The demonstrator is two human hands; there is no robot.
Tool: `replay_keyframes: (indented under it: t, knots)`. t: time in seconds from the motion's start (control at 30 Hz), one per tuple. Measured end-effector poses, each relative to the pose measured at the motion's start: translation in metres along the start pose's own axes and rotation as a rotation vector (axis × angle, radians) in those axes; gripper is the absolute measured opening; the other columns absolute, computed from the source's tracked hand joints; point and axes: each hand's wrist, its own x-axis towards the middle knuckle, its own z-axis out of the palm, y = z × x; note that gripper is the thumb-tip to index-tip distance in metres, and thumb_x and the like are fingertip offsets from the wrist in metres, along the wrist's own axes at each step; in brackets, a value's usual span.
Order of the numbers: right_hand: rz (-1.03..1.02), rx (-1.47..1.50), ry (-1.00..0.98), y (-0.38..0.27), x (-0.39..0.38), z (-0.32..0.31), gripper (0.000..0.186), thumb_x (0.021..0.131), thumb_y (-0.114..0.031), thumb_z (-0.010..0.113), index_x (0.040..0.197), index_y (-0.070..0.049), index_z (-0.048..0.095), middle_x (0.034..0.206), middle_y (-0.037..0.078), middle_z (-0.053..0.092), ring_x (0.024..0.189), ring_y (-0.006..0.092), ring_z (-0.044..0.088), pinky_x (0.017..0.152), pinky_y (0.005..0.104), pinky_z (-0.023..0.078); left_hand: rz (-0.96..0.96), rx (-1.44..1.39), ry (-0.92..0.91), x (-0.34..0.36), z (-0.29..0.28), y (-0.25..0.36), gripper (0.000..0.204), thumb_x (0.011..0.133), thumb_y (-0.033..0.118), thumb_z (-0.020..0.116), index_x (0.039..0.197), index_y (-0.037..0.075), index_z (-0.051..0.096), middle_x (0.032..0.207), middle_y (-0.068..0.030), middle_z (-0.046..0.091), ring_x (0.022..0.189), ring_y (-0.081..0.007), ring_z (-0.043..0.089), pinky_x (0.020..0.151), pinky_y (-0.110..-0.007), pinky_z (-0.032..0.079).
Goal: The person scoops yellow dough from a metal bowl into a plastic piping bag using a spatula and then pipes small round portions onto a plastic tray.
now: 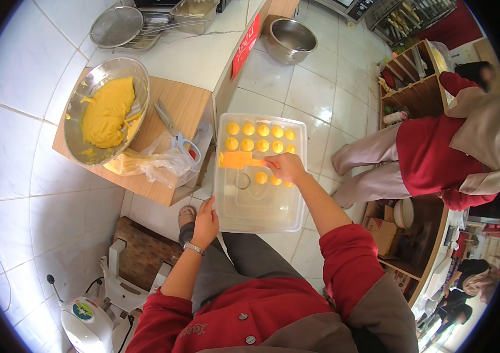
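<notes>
Red and grey clothing (273,306) on the wearer's torso fills the bottom of the head view. Beyond it, a translucent plastic tray (262,212) carries small yellow mounds (263,130) in rows toward its far end. The right hand (286,167) has its fingers closed around an orange spatula (235,159), which points leftward over the tray, just beside the mounds. The left hand (206,222) is at the tray's left edge; whether its fingers grip it, I cannot tell. Leftward, a wooden desk (182,94) bears a metal bowl (73,120) of yellow batter (107,112), scissors (166,117) and a clear plastic bag (167,163).
</notes>
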Motion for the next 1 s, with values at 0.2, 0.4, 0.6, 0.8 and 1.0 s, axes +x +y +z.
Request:
replay_keyframes:
  t: [0.2, 0.4, 0.6, 0.8, 1.0]
  knots:
    - [0.033, 0.11, 0.0, 0.007, -0.003, 0.006, 0.022, 0.083, -0.034, 0.056, 0.099, -0.024, 0.068, 0.078, 0.007, 0.065, 0.07, 0.0248, 0.061, 0.065, 0.0337, 0.047, -0.032, -0.005, -0.026, 0.0, -0.002, 0.002, 0.046, 0.081, -0.002, 0.045, 0.127, -0.004, 0.039, 0.118, -0.0248, 0.048, 0.107, -0.0386, 0.048, 0.091, -0.039, 0.04]
    - [0.171, 0.289, -0.051, 0.01, -0.009, 0.011, 0.023, 0.082, -0.034, 0.06, 0.099, -0.021, 0.068, 0.082, 0.009, 0.066, 0.069, 0.0242, 0.061, 0.067, 0.0316, 0.047, 0.007, 0.008, -0.006, 0.0, -0.002, 0.0, 0.046, 0.081, -0.002, 0.045, 0.127, -0.004, 0.038, 0.118, -0.025, 0.048, 0.107, -0.0387, 0.048, 0.092, -0.039, 0.04]
    - [0.256, 0.56, -0.103, 0.033, -0.021, 0.013, 0.025, 0.083, -0.03, 0.062, 0.101, -0.014, 0.068, 0.07, 0.005, 0.063, 0.061, 0.0152, 0.056, 0.06, 0.027, 0.045, 0.008, -0.033, -0.016, 0.001, 0.002, -0.002, 0.046, 0.081, -0.002, 0.044, 0.127, -0.004, 0.038, 0.119, -0.0252, 0.047, 0.108, -0.0387, 0.047, 0.093, -0.039, 0.039]
    - [0.174, 0.811, 0.012, 0.016, -0.039, -0.027, 0.029, 0.085, -0.025, 0.062, 0.102, -0.001, 0.065, 0.066, 0.001, 0.057, 0.059, 0.0071, 0.05, 0.054, 0.0223, 0.04, -0.045, -0.051, 0.014, -0.002, -0.001, -0.003, 0.045, 0.082, -0.001, 0.045, 0.127, -0.004, 0.039, 0.12, -0.0255, 0.047, 0.11, -0.039, 0.046, 0.094, -0.04, 0.038]
    - [-0.218, 0.737, 0.211, -0.103, -0.035, -0.099, 0.027, 0.087, -0.011, 0.056, 0.114, -0.008, 0.06, 0.085, 0.009, 0.06, 0.069, 0.0132, 0.055, 0.06, 0.025, 0.044, 0.001, -0.073, 0.037, -0.003, 0.002, -0.009, 0.044, 0.082, -0.001, 0.045, 0.126, -0.004, 0.04, 0.12, -0.0253, 0.047, 0.11, -0.0393, 0.047, 0.093, -0.041, 0.039]
